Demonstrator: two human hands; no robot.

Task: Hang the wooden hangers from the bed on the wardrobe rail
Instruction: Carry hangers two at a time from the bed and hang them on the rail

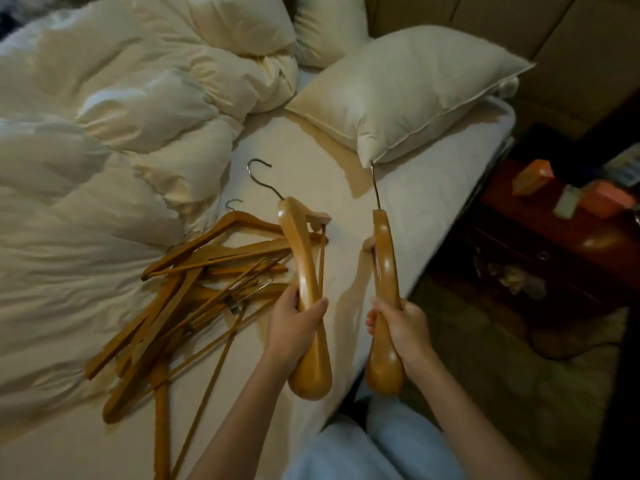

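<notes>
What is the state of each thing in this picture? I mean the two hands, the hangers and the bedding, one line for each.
Left hand: grips the left hanger near one end.
Right hand: grips the right hanger near one end.
Hanger pile: tangled on the bed, not yet hung.
Duvet: crumpled.
Pillow: lying on the bed.

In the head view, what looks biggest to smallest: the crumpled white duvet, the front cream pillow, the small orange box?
1. crumpled white duvet
2. front cream pillow
3. small orange box, though it sits farther off, so its true size is unsure
</notes>
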